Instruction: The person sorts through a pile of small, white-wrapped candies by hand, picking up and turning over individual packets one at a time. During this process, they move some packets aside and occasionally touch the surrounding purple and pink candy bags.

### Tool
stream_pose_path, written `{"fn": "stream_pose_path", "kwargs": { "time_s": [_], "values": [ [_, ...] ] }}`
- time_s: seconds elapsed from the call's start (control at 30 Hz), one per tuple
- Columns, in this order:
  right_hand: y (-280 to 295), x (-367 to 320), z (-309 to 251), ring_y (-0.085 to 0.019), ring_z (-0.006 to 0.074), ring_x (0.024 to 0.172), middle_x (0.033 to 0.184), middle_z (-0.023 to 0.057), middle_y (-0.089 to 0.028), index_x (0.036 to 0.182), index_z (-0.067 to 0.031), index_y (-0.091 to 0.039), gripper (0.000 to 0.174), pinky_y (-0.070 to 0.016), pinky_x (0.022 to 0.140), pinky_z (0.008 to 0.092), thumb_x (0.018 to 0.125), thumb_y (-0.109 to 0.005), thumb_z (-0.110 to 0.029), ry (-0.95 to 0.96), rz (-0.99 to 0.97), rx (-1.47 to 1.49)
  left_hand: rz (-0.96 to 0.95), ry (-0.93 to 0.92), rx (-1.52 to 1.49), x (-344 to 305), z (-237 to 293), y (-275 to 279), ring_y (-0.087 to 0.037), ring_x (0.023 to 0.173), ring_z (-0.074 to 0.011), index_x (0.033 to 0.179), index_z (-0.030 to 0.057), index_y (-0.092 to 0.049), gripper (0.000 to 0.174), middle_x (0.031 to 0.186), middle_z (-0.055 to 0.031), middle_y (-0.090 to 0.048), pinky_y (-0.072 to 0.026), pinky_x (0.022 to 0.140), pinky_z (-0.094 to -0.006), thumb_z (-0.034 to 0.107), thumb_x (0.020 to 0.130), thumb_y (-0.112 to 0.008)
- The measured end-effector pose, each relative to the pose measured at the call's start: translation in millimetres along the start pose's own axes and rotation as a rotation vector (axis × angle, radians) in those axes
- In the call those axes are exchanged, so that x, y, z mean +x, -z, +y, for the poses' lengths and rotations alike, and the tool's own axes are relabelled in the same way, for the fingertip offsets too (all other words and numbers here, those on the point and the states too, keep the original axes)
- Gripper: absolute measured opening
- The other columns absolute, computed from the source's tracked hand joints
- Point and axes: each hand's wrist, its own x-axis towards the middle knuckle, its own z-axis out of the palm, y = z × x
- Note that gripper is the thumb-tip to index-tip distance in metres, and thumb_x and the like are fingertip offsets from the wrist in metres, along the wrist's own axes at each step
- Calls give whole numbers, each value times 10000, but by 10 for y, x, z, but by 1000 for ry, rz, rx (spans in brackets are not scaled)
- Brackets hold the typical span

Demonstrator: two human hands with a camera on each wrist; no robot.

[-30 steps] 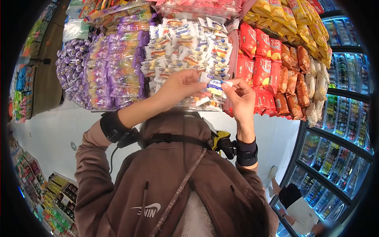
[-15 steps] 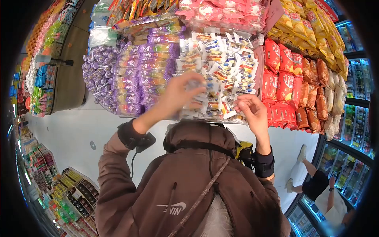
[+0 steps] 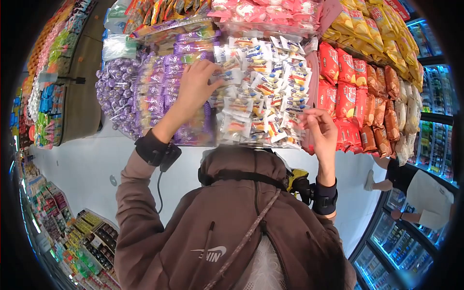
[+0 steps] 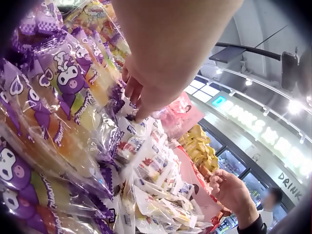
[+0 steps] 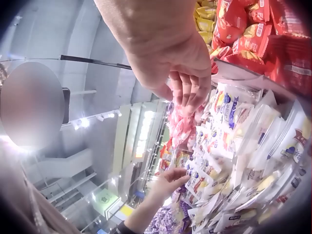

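In the head view my left hand (image 3: pixel 195 84) reaches over the far left part of a heap of small white snack packets (image 3: pixel 261 84). Its thumb and fingertips pinch a white snack packet (image 3: pixel 231 76) there; the left wrist view has these fingers (image 4: pixel 132 92) bent down onto the heap. My right hand (image 3: pixel 323 129) hovers by the heap's right edge, fingers loosely curled, with nothing seen between them. From the right wrist view, that hand (image 5: pixel 187 80) hangs above the packets, and the left hand (image 5: pixel 165 185) shows beyond it.
Purple-wrapped jelly sweets (image 3: pixel 186 111) and purple lollipops (image 3: pixel 118 92) adjoin the heap on the left. Red packs (image 3: pixel 348 99) lie right of it, yellow bags (image 3: pixel 372 29) behind these. Pink packs (image 3: pixel 270 14) fill the back. A person in a white top (image 3: pixel 429 198) stands near lit drinks fridges (image 3: pixel 437 140).
Both hands held a white packet up together a second ago. They have since parted: the left went left and away from me, down to the heap; the right stayed at the right, its fingers loosening.
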Motion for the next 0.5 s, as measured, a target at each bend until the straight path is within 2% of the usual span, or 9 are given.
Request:
{"fn": "stream_pose_path", "kwargs": {
  "time_s": [0.07,0.2,0.3,0.4,0.5],
  "values": [
    [31,-14,-17,-576,113,732,865,88,-621,1020,30,-546,162,-460,687,243,913,-482,-73,32,25,-11,14,-17,36,10,54,58,-533,873,-230,914,113,-633,244,879,-20,-582,-391,765,-361,192,697,-713],
    [90,-47,-49,-572,114,726,869,91,-621,1024,26,-543,159,-451,677,239,914,-483,-73,80,82,-4,98,-183,-43,64,442,137,-525,875,-239,850,83,-605,202,859,-35,-564,-383,763,-349,162,690,-700],
    [105,-60,-33,-569,115,721,870,92,-620,1018,23,-544,152,-447,671,239,914,-480,-67,95,84,11,-77,-432,-82,-45,853,-93,-517,878,-236,888,70,-577,215,890,-51,-548,-397,734,-349,108,687,-643],
    [102,-103,0,-561,99,724,874,87,-623,1012,23,-542,142,-444,667,227,907,-491,-57,90,76,50,-221,-472,26,-170,1066,-452,-513,887,-235,948,45,-541,278,939,-73,-529,-419,728,-346,79,675,-583],
    [80,-151,16,-557,88,733,873,77,-623,1003,23,-543,131,-445,671,217,901,-498,-46,68,70,83,-165,-461,75,-220,1187,-670,-520,853,-194,837,58,-543,162,835,-46,-529,-431,693,-297,99,681,-558]
  ]
}}
